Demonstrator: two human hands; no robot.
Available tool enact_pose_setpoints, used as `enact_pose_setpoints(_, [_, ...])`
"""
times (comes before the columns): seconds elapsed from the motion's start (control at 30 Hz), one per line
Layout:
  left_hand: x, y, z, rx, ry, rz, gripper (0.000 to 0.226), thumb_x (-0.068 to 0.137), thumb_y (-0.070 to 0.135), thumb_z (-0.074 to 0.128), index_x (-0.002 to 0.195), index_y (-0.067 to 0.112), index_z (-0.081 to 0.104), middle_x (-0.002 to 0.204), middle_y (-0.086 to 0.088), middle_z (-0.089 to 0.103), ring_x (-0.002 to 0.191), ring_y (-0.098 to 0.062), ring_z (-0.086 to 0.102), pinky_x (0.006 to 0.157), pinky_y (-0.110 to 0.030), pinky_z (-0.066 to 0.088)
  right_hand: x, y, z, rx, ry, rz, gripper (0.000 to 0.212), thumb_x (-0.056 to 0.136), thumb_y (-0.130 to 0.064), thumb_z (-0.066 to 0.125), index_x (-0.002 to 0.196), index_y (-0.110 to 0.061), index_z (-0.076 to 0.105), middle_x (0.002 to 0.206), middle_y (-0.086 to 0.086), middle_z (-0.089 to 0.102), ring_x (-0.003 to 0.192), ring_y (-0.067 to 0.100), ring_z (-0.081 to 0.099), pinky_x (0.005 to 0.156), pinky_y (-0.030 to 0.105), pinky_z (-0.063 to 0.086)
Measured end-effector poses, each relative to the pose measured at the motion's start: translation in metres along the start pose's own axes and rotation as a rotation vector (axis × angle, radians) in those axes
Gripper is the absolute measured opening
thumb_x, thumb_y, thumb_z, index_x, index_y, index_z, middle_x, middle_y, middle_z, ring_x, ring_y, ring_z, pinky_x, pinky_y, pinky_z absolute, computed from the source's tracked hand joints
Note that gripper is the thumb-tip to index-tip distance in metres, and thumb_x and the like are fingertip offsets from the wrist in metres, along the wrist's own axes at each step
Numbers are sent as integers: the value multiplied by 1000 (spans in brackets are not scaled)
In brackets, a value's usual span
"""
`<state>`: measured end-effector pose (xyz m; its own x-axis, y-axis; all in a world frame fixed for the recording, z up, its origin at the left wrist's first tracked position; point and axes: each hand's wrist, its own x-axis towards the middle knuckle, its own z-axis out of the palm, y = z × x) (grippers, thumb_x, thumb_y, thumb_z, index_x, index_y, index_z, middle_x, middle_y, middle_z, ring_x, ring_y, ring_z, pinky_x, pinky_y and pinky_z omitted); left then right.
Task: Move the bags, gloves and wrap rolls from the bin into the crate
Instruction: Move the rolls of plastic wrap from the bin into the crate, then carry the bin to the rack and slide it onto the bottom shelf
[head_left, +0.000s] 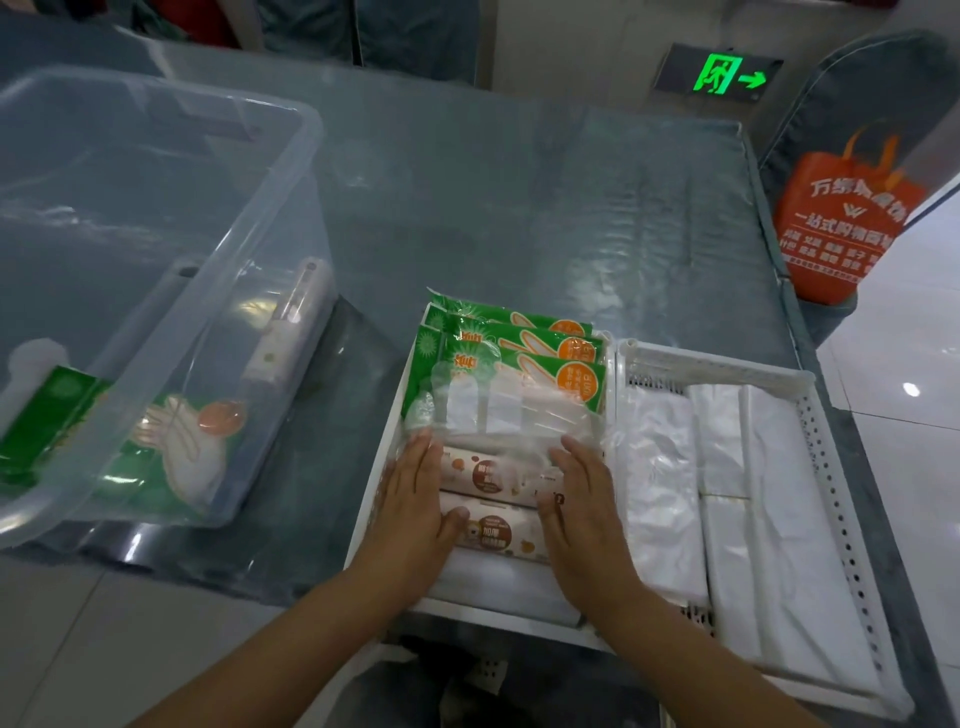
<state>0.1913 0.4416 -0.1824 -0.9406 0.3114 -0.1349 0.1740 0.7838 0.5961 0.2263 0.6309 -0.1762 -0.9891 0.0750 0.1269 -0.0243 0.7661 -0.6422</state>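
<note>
A white perforated crate (826, 436) sits at the table's near edge, split into two compartments. Its left compartment holds several green glove packs (524, 364) at the back and two wrap rolls (493, 480) in front. Folded white plastic bags (727, 499) fill the right compartment. My left hand (415, 509) and my right hand (582, 509) lie flat on either side of the wrap rolls, fingers straight, touching the front glove pack. The clear plastic bin (291, 171) stands at left; inside it lie a wrap roll (291, 322) and a green glove pack (171, 436).
The table is covered with a clear plastic sheet (519, 208). An orange shopping bag (841, 223) hangs on a chair at the far right. A green exit sign (722, 75) glows on the wall behind. Pale floor tiles show at the right.
</note>
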Motion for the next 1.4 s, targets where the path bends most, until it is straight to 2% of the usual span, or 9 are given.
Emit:
enact_pose_setpoints(0.23, [-8,10,-13,45,20,15,65,91,29,48,144,12,15,156,-6,5,143,-17,0,114,-28,-1,-1,-13,5,-70,-14,45,39,91,-11,52,129,-7,43,141,13,37,130,14,24,110,28,15])
enact_pose_setpoints(0.37, [-9,27,-77,119,157,154,48,90,27,49,135,17,37,145,-3,38,135,-16,28,109,-26,15,10,-37,-13,-285,-3,-47,35,83,-11,63,117,-9,56,128,12,54,121,30,46,104,44,35])
enact_pose_setpoints(0.5, [-15,41,-170,231,294,325,31,87,23,51,117,16,58,118,-5,63,110,-24,53,95,-36,38,41,-104,-30,-323,19,-224,25,80,-8,64,105,-12,63,108,7,65,102,26,58,90,40,45])
enact_pose_setpoints(0.63, [-21,16,-253,350,416,337,28,84,19,58,111,13,63,112,-9,67,107,-30,56,91,-37,39,77,-185,-30,-431,101,-393,13,80,-10,62,91,-11,67,89,8,68,83,28,60,77,38,47])
enact_pose_setpoints(0.77, [-24,-52,-322,435,445,280,28,83,19,59,110,13,63,112,-9,66,107,-31,55,91,-40,39,103,-251,-3,-523,130,-433,15,83,-13,56,91,-8,67,88,11,68,83,32,60,76,42,47])
enact_pose_setpoints(0.97, [-20,-177,-406,529,426,184,31,84,19,59,114,13,62,117,-10,64,111,-32,53,88,-40,41,126,-324,66,-422,125,-52,40,95,-41,38,124,-16,48,106,12,67,97,31,61,85,41,49])
enact_pose_setpoints(1.07, [-12,-227,-429,554,384,154,33,84,20,58,115,10,61,119,-13,62,113,-34,50,86,-42,42,128,-340,92,-387,141,107,44,91,-40,46,128,-16,44,120,11,61,105,30,58,84,36,43])
enact_pose_setpoints(1.2, [-7,-268,-436,639,252,63,38,83,25,58,115,5,53,118,-17,55,107,-37,47,81,-44,43,125,-352,103,-285,165,325,38,86,-31,55,117,-12,46,82,6,57,77,25,56,64,30,34])
enact_pose_setpoints(1.4, [-4,-283,-438,439,207,-8,42,87,12,48,128,11,39,119,-21,44,93,-42,54,72,-44,44,119,-364,113,-378,187,446,34,83,-26,56,112,-10,47,89,9,58,74,24,48,65,32,38])
